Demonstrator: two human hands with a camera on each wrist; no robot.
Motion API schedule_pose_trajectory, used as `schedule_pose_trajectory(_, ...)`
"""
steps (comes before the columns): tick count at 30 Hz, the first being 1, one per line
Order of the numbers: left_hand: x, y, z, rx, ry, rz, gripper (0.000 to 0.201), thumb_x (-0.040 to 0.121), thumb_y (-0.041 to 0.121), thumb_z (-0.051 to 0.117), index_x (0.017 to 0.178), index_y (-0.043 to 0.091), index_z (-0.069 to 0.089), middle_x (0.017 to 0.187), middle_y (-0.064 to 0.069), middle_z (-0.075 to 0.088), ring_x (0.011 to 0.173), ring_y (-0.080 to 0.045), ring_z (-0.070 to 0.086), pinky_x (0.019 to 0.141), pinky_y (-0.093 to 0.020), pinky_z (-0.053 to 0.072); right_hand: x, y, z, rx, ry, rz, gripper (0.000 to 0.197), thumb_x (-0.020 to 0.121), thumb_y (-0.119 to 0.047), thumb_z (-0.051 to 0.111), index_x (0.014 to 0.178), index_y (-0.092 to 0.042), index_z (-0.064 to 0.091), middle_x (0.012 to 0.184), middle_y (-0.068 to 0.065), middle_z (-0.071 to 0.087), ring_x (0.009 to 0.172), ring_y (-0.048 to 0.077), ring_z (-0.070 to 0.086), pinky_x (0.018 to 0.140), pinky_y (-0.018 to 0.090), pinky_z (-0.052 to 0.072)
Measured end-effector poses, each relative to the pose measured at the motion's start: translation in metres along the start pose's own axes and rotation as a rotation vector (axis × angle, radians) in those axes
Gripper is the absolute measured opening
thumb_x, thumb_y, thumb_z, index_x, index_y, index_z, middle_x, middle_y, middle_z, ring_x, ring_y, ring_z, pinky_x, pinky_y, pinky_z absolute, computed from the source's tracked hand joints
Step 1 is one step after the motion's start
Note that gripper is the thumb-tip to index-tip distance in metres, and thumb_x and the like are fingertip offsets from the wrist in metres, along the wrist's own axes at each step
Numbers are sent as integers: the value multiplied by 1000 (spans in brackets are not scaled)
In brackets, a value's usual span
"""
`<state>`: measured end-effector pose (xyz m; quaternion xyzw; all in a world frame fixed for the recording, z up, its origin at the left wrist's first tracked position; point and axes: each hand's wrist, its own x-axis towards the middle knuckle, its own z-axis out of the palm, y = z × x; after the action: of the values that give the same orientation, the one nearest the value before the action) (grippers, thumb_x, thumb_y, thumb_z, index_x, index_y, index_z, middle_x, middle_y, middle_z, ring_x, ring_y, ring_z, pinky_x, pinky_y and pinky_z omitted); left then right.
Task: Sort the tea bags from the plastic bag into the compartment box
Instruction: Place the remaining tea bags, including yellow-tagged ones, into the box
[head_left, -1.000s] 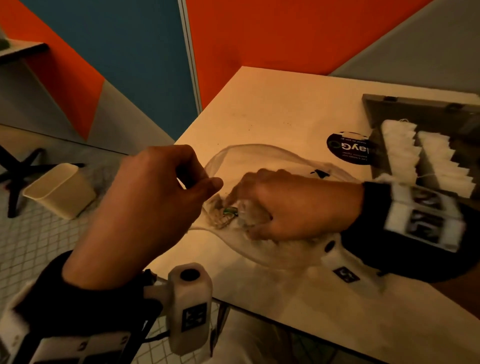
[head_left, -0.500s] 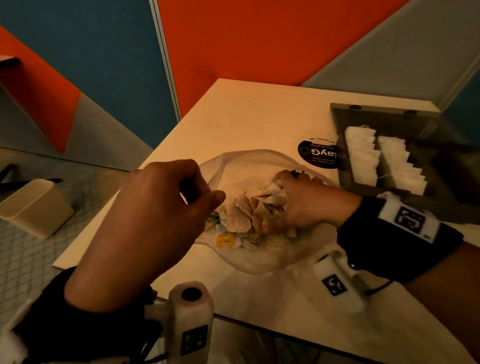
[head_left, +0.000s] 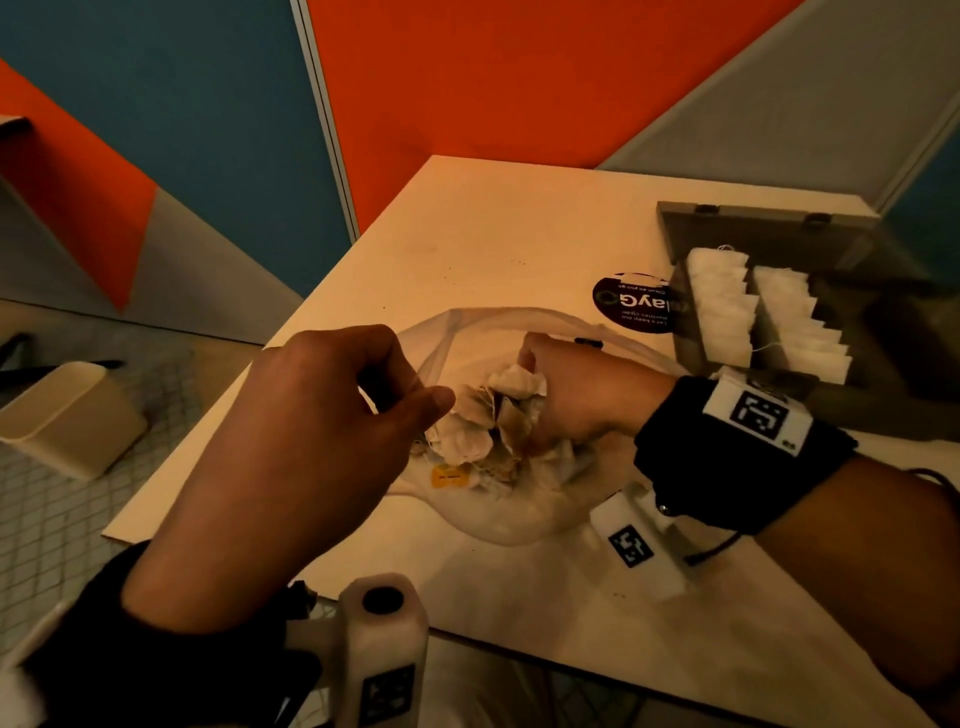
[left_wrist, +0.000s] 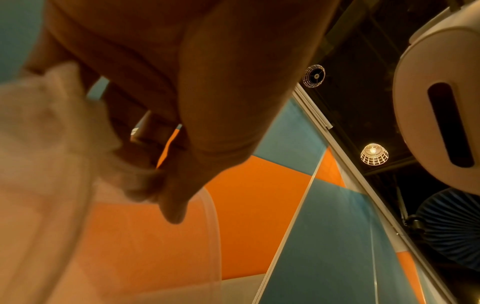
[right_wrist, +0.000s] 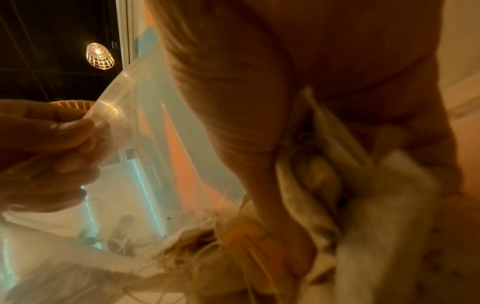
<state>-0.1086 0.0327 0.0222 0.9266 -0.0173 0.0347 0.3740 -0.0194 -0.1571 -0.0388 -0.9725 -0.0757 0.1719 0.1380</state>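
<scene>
Left hand: the left hand (head_left: 311, 441) pinches the rim of the clear plastic bag (head_left: 498, 332) between thumb and fingers, holding its mouth up and open; the right wrist view shows the film bunched in that pinch.
Right hand: the right hand (head_left: 576, 395) is inside the bag mouth, fingers curled round a handful of crumpled tea bags (head_left: 488, 415); how many it holds cannot be told.
Where the tea bags lie: the loose heap sits in the bag on the pale table (head_left: 493, 234), between the two hands, strings and a yellow tag (head_left: 449, 475) trailing below the clutch.
Key relation: the compartment box (head_left: 779, 322) stands to the right of and beyond the bag, near the right wrist, so the right hand is plainly the nearer one for the carry; its rows of white tea bags (head_left: 722, 312) run away from the camera, two compartments already filled.
In the way: the bag's raised rim must likely be cleared first, and tangled strings could drag extra bags out.
Around: a round black sticker (head_left: 631, 306) lies just beside the box; a cream bin (head_left: 67, 415) stands on the floor to the left.
</scene>
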Motion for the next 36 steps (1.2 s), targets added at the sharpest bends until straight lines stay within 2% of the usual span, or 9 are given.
schedule_pose_trajectory(3, 0, -3, -1, 4, -5, -13, 22, 75, 42, 71, 64, 25, 62, 54, 19, 62, 50, -6, 56, 51, -22, 41, -2, -3, -3, 139, 131, -52, 56, 71, -23, 82, 116, -17, 48, 106, 4, 57, 87, 21, 56, 70, 36, 47)
schedule_pose_trajectory(7, 2, -6, -2, -2, -10, -9, 21, 74, 42, 71, 65, 25, 62, 62, 11, 63, 61, -8, 61, 59, -30, 50, -9, -11, 2, 29, 493, -202, 44, 78, -8, 69, 114, -21, 49, 111, 8, 53, 100, 27, 53, 77, 39, 47)
schedule_pose_trajectory(8, 2, -6, -1, -9, -15, -11, 20, 74, 41, 71, 66, 25, 63, 65, 10, 63, 63, -9, 60, 60, -30, 50, -11, -13, 5, -29, 487, -238, 49, 77, -8, 69, 119, -22, 46, 115, 8, 49, 105, 28, 49, 81, 41, 47)
schedule_pose_trajectory(10, 3, -4, -1, -15, -19, -15, 20, 74, 41, 70, 67, 24, 63, 67, 10, 63, 63, -9, 60, 59, -27, 45, -17, -15, 9, -19, 279, -312, 69, 74, -20, 78, 131, -27, 39, 122, 6, 45, 112, 26, 46, 88, 42, 47)
schedule_pose_trajectory(13, 2, -5, -2, 4, -20, -21, 19, 75, 41, 71, 67, 25, 63, 67, 11, 64, 61, -8, 60, 54, -22, 41, -32, -11, -10, 194, 13, -319, 94, 70, -19, 85, 143, -32, 29, 136, 0, 49, 112, 16, 54, 88, 28, 51)
schedule_pose_trajectory(17, 1, -9, -3, -5, -6, -17, 21, 74, 41, 72, 65, 25, 62, 64, 10, 63, 58, -9, 61, 54, -25, 43, -48, 3, -42, 197, 42, -236, 81, 81, 0, 66, 143, -40, 31, 147, -4, 40, 133, 14, 43, 95, 28, 49)
schedule_pose_trajectory(21, 3, -7, -2, -13, -12, -21, 18, 75, 39, 71, 67, 25, 63, 68, 11, 64, 63, -8, 63, 56, -25, 46, -51, 8, -44, 55, -61, -125, 69, 85, -2, 56, 142, -36, 36, 148, -4, 38, 127, 23, 50, 97, 37, 49)
schedule_pose_trajectory(32, 2, -8, -1, 101, 88, -24, 16, 80, 35, 71, 72, 29, 57, 72, 6, 60, 64, -10, 56, 52, -22, 41, -38, 20, -20, -192, -64, 61, 75, 77, -27, 78, 138, -18, 36, 125, 6, 57, 95, 20, 54, 69, 28, 42)
schedule_pose_trajectory(36, -2, -1, 1, 104, 138, -18, 16, 78, 39, 70, 87, 34, 57, 68, 10, 61, 61, -6, 59, 54, -22, 46, -30, 27, -16, -66, 6, 76, 42, 80, -20, 74, 116, -24, 52, 110, -1, 57, 95, 18, 54, 70, 27, 44)
